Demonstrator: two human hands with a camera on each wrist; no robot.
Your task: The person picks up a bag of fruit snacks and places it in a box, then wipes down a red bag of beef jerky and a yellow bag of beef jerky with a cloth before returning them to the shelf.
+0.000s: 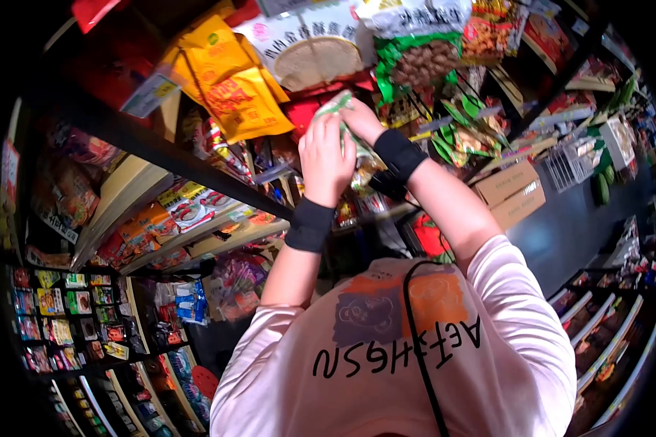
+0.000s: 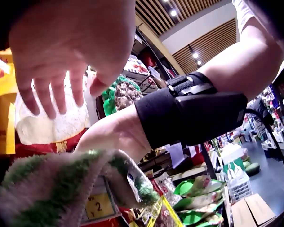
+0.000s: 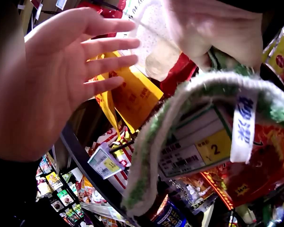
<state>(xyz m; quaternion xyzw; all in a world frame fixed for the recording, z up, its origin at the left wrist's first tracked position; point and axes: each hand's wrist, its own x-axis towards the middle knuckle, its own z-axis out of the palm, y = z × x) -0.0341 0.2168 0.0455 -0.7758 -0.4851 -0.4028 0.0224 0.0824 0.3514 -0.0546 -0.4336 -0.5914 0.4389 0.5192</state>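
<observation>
My right hand (image 3: 215, 30) grips a fuzzy green-and-white cloth (image 3: 146, 156) at its upper edge, and the rest hangs down in a loose fold. A white label (image 3: 244, 125) with printed characters sticks out of the cloth. My left hand (image 2: 73, 52) is beside it with the fingers straight and spread, holding nothing. In the head view the left hand (image 1: 328, 156) overlaps the lower part of the cloth (image 1: 335, 105). Behind the cloth is a shelf price tag (image 3: 196, 144) marked 2, which the cloth partly covers.
Yellow snack bags (image 1: 229, 84) hang left of my hands. A white bag (image 1: 306, 47) and a green bag (image 1: 419, 65) are just beyond them. A dark shelf post (image 1: 175, 153) slants past on the left. Cardboard boxes (image 1: 510, 193) stand on the right by the aisle.
</observation>
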